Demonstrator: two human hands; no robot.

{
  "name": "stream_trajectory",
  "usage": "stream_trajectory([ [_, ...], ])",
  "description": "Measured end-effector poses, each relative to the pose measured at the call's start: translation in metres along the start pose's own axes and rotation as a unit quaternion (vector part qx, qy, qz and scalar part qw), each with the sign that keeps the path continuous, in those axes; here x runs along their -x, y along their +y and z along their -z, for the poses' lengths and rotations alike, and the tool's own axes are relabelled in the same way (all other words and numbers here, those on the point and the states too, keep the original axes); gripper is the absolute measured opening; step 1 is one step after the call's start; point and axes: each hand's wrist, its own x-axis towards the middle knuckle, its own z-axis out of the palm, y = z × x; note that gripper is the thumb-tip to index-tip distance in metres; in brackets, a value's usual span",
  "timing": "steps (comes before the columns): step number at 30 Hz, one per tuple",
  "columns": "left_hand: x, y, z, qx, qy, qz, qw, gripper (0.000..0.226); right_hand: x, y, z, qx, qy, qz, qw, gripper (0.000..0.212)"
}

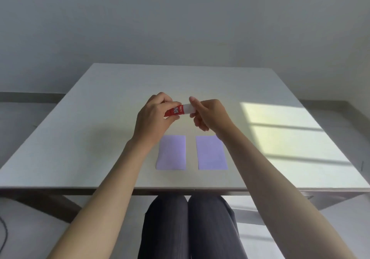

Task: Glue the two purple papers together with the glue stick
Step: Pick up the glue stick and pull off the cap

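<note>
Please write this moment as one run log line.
left hand: holds glue stick | right hand: grips white cap | purple papers: flat, apart

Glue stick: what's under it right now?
The glue stick is held in the air by the left hand and right hand. Bare table lies below; both purple papers lie nearer, uncovered. Hands hide its ends.

The red glue stick with its white cap is lying level in mid-air at 12 o'clock of two purple papers, which are lying flat, side by side, apart.
</note>
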Motion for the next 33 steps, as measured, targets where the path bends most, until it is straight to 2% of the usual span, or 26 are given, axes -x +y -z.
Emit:
stream_trajectory([
  [3,0.000,0.001,0.001,-0.023,-0.003,-0.004,1.000,0.030,0.002,0.003,0.006,-0.018,-0.062,0.048,0.997,0.005],
  [5,0.000,0.003,0.001,-0.032,-0.007,-0.002,0.999,0.029,0.004,0.003,0.010,-0.016,-0.069,0.049,0.996,0.024],
  [9,-0.002,0.007,0.001,-0.046,-0.007,-0.006,0.999,0.029,0.001,-0.001,0.005,-0.008,-0.014,-0.019,1.000,0.038],
  [12,-0.003,0.006,0.004,-0.054,-0.006,-0.013,0.998,0.029,0.002,0.001,0.004,-0.038,-0.035,0.029,0.998,0.014],
  [15,-0.003,0.005,0.007,-0.060,-0.005,-0.009,0.998,0.029,0.002,0.000,0.006,-0.075,-0.056,0.014,0.996,0.034],
  [18,-0.004,0.006,0.007,-0.065,-0.007,-0.006,0.998,0.030,0.002,-0.003,-0.001,-0.063,0.005,-0.034,0.997,0.039],
  [20,-0.004,0.007,0.007,-0.066,-0.012,-0.007,0.998,0.029,0.003,-0.001,-0.004,-0.067,0.032,-0.016,0.997,0.029],
  [23,-0.003,0.003,0.009,-0.063,-0.021,-0.001,0.998,0.029,0.006,0.003,-0.003,-0.099,-0.007,0.041,0.994,0.004],
  [25,-0.002,0.002,0.008,-0.058,-0.031,0.006,0.998,0.028,0.007,0.005,0.001,-0.084,-0.018,0.073,0.994,0.010],
  [30,-0.001,-0.003,0.003,-0.016,-0.020,0.065,0.998,0.027,-0.006,0.010,0.022,-0.053,0.072,0.085,0.992,0.018],
  [33,0.002,-0.009,0.004,0.033,-0.008,0.103,0.994,0.022,-0.027,0.025,0.043,0.074,0.137,0.066,0.986,0.021],
])
